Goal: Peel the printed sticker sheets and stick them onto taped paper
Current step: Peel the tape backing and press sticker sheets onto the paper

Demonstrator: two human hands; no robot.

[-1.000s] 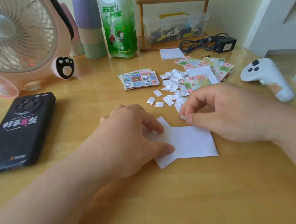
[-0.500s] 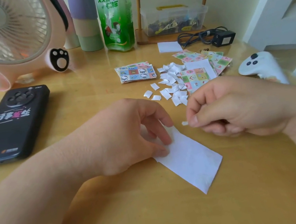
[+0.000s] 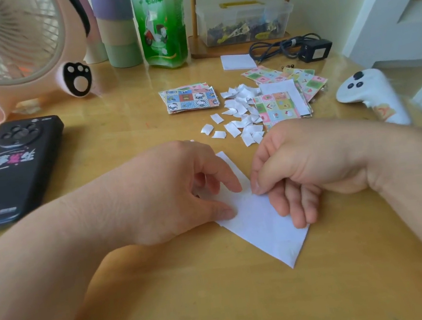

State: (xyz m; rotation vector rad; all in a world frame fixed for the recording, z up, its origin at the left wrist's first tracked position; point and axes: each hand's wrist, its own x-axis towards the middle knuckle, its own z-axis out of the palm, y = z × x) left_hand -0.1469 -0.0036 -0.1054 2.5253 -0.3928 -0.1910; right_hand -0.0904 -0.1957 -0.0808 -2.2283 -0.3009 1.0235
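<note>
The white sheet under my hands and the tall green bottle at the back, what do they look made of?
The white sheet looks like thin matte paper: flat, with crisp cut edges. The tall green bottle is probably glossy clear plastic, green-tinted or holding green liquid: highlights near its base, printed label wrapped around it.

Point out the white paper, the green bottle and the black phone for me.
white paper [image 3: 268, 235]: head view, on its bare lower part, below the fingers.
green bottle [image 3: 161, 32]: head view, on its printed label.
black phone [image 3: 10, 172]: head view, on the back of its case.
</note>
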